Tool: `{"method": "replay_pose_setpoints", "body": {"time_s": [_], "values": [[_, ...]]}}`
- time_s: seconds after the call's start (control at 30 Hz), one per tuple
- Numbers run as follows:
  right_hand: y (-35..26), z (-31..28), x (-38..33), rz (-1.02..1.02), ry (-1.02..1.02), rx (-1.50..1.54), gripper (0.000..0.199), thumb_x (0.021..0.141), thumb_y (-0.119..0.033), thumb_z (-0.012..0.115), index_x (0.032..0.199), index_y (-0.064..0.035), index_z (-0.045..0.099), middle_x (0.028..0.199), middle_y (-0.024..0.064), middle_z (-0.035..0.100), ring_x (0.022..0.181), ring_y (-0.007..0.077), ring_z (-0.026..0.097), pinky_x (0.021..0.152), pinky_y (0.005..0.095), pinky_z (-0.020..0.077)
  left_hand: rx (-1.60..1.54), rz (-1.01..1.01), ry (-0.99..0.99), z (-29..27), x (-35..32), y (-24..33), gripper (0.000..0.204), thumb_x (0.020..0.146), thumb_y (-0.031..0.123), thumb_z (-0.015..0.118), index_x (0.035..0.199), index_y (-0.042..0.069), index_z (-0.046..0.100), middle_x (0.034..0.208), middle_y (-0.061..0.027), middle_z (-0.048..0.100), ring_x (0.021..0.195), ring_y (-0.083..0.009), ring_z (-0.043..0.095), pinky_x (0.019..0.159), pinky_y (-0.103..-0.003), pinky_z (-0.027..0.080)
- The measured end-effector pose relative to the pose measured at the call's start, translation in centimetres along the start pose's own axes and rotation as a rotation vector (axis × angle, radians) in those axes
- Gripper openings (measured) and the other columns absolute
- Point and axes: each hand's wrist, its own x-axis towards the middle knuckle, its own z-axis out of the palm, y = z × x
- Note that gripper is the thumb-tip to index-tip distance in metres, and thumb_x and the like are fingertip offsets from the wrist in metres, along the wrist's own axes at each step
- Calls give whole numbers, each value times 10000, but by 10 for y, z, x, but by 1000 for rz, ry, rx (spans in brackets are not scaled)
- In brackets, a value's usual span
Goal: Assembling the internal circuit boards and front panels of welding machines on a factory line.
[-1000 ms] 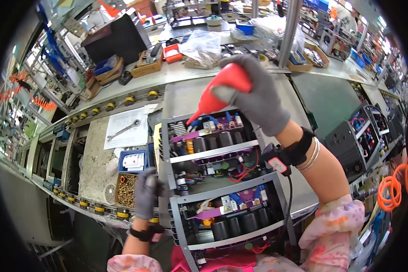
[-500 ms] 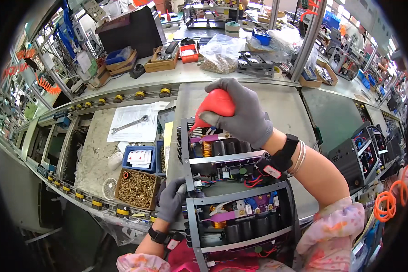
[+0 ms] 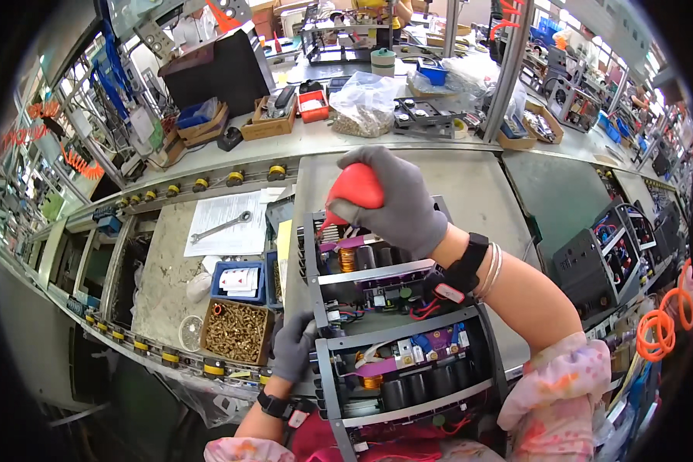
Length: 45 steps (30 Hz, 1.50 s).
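Right hand (image 3: 396,208), grey-gloved, fingers clamped round a red rubber blower bulb (image 3: 356,187). The bulb's nozzle points down-left into the top bay of an open electronics chassis (image 3: 393,339), near a copper-wound coil (image 3: 348,258) and a row of black capacitors. Left hand (image 3: 292,345), also gloved, fingers curled on the chassis's left edge, steadying it. The chassis stands on the grey work surface (image 3: 477,192), directly in front of the person.

Risks, as judged:
- The nozzle tip sits very close to the coil and the purple board. A hard squeeze or a slip could knock it into the windings or snag the red wires (image 3: 423,310) just below.
- Blown dust could drift left into the open tray of brass screws (image 3: 237,331) or the blue parts bin (image 3: 240,281), both just beside the chassis.
- The left hand's grip covers only one edge. If the chassis tips, it could slide towards the near rim of the surface.

Hard to make out:
- The nozzle tip itself is lost against the frame rail, so contact with the board cannot be told.
- The palm hides most of the bulb, so how far it is squeezed is unclear.
- The lowest bay of the chassis is cut off by the sleeve and the picture's lower edge.
- A wrench (image 3: 222,226) lies on a paper sheet well to the left, its head size unreadable.
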Motion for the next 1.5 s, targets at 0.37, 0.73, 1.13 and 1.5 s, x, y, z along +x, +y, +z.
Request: {"method": "replay_pose_setpoints", "body": {"time_s": [0.37, 0.73, 1.13, 1.5], "values": [[-54, -146, -59, 369, 465, 194, 383, 776, -127, 732, 1112, -34, 574, 977, 34, 604, 883, 113, 571, 783, 270, 488, -139, -187, 14, -3, 2, -57, 306, 867, 100, 562, 1136, -44, 582, 996, -173, 667, 952, -236, 638, 835, -339, 482], [-44, -155, -150, 619, 445, 203, 422, 776, -154, 746, 1122, -17, 549, 1006, 49, 570, 923, 121, 545, 824, 280, 480, -792, -355, -69, -25, 3, -89, 298, 1006, 274, 414, 984, 43, 600, 801, 18, 591, 713, -74, 562, 636, -225, 482], [-28, -136, -157, 612, 442, 190, 429, 758, -112, 748, 1126, -21, 547, 1036, 62, 583, 935, 132, 559, 838, 290, 481, -574, -333, -42, -19, -1, -66, 283, 995, 273, 437, 987, 42, 601, 831, 13, 608, 733, -91, 582, 652, -252, 508], [-31, -130, -165, 544, 413, 92, 436, 753, -88, 750, 1133, -37, 542, 1060, 57, 583, 953, 135, 563, 838, 290, 481, -512, -293, -34, 3, 4, -8, 258, 979, 170, 400, 1038, 25, 605, 892, -19, 621, 761, -71, 584, 669, -235, 495]]}}
